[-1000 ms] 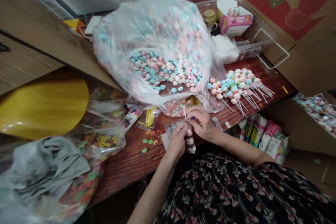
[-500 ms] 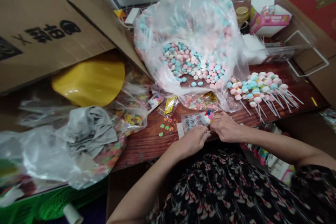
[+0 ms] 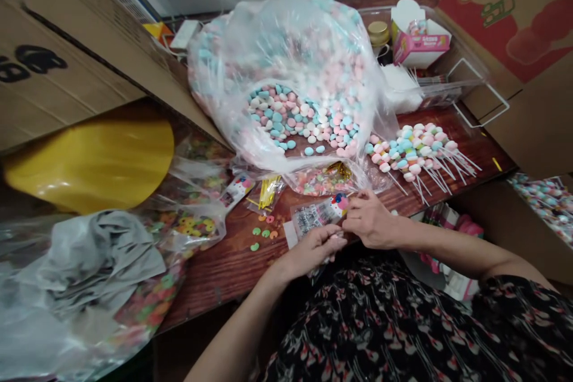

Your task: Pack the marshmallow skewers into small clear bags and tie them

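My left hand (image 3: 308,253) is closed at the table's front edge. Its fingers pinch a small clear plastic bag (image 3: 317,271), part of which shows below the hand. Close beside it, my right hand (image 3: 371,221) is closed too, fingertips pressed together near the left hand's fingers; what it grips is hidden. Just behind both hands lies a stack of printed clear bags (image 3: 311,215) with a colourful picture at one end. To the right are marshmallow skewers (image 3: 418,149) on white sticks, in pink, blue and white.
A large clear sack (image 3: 286,42) of marshmallows stands open behind the hands. Ring candies (image 3: 266,233) lie loose on the table (image 3: 215,274), near gold twist ties (image 3: 268,191). Cardboard boxes (image 3: 67,83) stand left and right. A grey cloth (image 3: 102,256) rests on candy bags.
The view has swung, so things on the table sit further left. My left hand has turned a little, its fingertips and some clear plastic now showing. Both hands stay close together.
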A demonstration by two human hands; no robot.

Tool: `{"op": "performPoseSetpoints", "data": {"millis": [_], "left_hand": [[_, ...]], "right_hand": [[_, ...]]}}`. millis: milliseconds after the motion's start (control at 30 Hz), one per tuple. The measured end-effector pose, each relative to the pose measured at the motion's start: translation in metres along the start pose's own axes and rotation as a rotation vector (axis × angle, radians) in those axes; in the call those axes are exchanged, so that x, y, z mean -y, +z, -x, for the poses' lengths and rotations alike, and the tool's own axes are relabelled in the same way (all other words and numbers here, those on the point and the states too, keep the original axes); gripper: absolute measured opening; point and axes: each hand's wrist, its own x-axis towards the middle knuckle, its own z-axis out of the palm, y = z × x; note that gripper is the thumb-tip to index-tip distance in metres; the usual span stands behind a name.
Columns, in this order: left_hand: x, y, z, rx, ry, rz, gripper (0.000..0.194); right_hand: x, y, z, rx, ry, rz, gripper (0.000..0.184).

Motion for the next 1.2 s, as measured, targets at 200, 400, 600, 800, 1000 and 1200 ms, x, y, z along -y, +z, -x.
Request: {"op": "performPoseSetpoints", "data": {"millis": [200,400,600,800,1000,1200], "left_hand": [[0.007,0.007,-0.008,-0.386,0.229,-0.424,0.027],[0.02,-0.003,-0.017,-0.445,-0.111,0.343,0.03],[0.023,0.0,-0.021,-0.491,-0.06,0.565,0.032],[0.022,-0.001,-0.021,-0.514,-0.076,0.605,0.034],[0.011,-0.005,-0.027,-0.526,-0.031,0.657,0.033],[-0.003,-0.009,-0.033,-0.573,-0.014,0.692,0.031]], "right_hand": [[-0.018,-0.012,-0.007,0.103,0.295,-0.283,0.024],[-0.068,-0.021,-0.018,-0.118,0.52,0.101,0.018],[-0.076,0.002,-0.034,0.001,0.551,0.231,0.019],[-0.092,-0.006,-0.041,-0.088,0.578,-0.062,0.015],[-0.118,-0.029,-0.044,0.007,0.585,-0.572,0.017],[-0.12,-0.044,-0.039,0.051,0.623,-0.755,0.022]]}}
